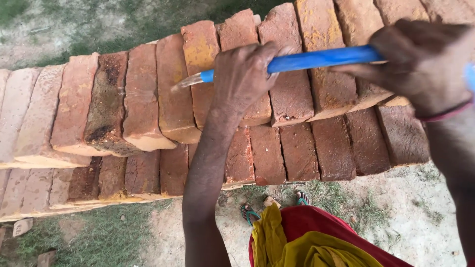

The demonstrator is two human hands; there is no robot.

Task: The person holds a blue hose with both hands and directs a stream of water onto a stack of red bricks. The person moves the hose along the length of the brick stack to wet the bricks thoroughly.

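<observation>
Both hands hold one blue plastic tube (316, 59) stretched level over a long stack of red bricks (163, 99). My left hand (242, 74) grips it near its clear, pointed left end (184, 83), fingers wrapped round it. My right hand (420, 62) closes on the tube's right part at the frame's upper right, with a red thread round the wrist. The bricks stand on edge in two layers, the upper row leaning. Where the tube runs past my right hand is hidden.
Below the stack lie bare earth and patches of grass (99, 237). My red and yellow clothing (311, 242) and green sandals (250, 213) show at the bottom. Small brick scraps (22, 226) lie at the lower left. More grass and dirt lie beyond the stack.
</observation>
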